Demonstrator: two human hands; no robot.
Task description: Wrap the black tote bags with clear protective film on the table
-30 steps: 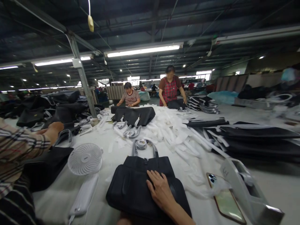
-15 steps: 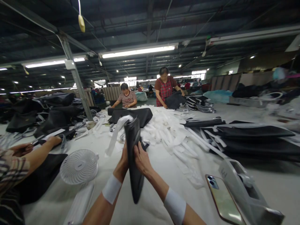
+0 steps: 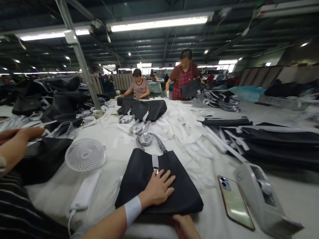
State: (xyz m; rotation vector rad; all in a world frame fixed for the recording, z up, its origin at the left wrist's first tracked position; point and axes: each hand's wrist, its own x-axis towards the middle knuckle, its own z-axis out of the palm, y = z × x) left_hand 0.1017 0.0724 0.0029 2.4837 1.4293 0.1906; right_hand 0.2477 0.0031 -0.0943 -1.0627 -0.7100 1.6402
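A black handbag (image 3: 139, 182) lies flat on the white table in front of me. Its plastic-wrapped handles (image 3: 159, 142) point away, and a pale strip (image 3: 155, 161) runs down to a metal clasp (image 3: 156, 170). My left hand (image 3: 158, 188) rests palm down on the bag's front, just below the clasp, with fingers spread. At the near edge of the bag is my right hand (image 3: 186, 227), partly cut off by the bottom of the view. Its fingers are mostly hidden, so I cannot tell whether it grips the edge.
On the left are a white fan (image 3: 86, 154), a power bank (image 3: 87, 192) with a cable, and a co-worker's arm (image 3: 15, 146). To the right lie a phone (image 3: 235, 202), a tape dispenser (image 3: 264, 199) and stacked black bags (image 3: 279, 142). White wrapping scraps (image 3: 184, 129) cover the middle; two people work beyond.
The black bag, held upright between both hands before, now lies flat on the table. My left hand has moved onto its front, and my right hand down to its near edge.
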